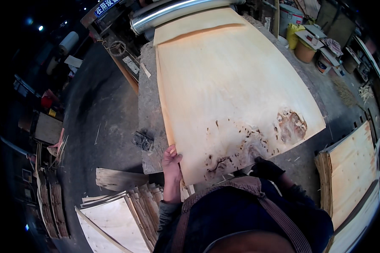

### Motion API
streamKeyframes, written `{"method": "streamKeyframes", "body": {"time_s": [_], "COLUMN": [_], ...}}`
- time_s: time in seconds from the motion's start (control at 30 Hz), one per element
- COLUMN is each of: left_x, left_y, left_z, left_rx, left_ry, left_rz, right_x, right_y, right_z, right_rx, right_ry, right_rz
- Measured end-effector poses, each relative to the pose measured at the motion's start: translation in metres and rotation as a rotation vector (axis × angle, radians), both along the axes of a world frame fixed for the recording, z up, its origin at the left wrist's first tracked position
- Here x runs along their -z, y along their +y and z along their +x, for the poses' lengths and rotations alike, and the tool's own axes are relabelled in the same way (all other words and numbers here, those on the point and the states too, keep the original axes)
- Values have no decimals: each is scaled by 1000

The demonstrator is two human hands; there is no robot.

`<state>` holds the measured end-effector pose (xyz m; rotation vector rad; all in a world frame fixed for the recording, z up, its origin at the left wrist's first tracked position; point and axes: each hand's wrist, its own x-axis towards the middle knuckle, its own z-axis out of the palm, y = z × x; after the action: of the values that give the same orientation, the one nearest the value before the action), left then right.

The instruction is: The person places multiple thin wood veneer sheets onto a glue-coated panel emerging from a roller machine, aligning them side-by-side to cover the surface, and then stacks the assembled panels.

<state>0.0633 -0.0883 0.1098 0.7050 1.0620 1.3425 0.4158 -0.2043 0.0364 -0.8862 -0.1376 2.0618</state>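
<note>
A large pale wood veneer sheet [228, 76] lies over a grey table in front of me, its far end reaching a shiny metal roller. Dark knots and small holes mark its near part, with a big swirling knot at the near right. My left hand [172, 162], bare, is closed on the sheet's left edge close to the near corner, its fingers curled. At the near edge, right of the middle, my right hand [268, 169] wears a dark glove and grips the sheet with a finger or thumb on top. Its other fingers are hidden.
The metal roller [185, 14] spans the table's far end. Stacked veneer sheets [112, 223] stand at my lower left, and another stack [352, 164] at the right. A dark crumpled lump [143, 140] rests by the table's left edge. Buckets [305, 51] stand far right.
</note>
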Motion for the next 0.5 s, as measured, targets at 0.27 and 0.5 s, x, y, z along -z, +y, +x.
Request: {"method": "streamKeyframes", "body": {"time_s": [0.27,0.5], "left_x": [-58,105], "left_y": [9,26], "left_z": [-25,-107], "left_rx": [-103,-119], "left_ry": [-54,900], "left_rz": [-5,47], "right_x": [-20,14], "right_y": [5,105], "right_z": [2,-14], "right_rx": [135,220], "right_ry": [-14,-121], "right_rz": [79,246]}}
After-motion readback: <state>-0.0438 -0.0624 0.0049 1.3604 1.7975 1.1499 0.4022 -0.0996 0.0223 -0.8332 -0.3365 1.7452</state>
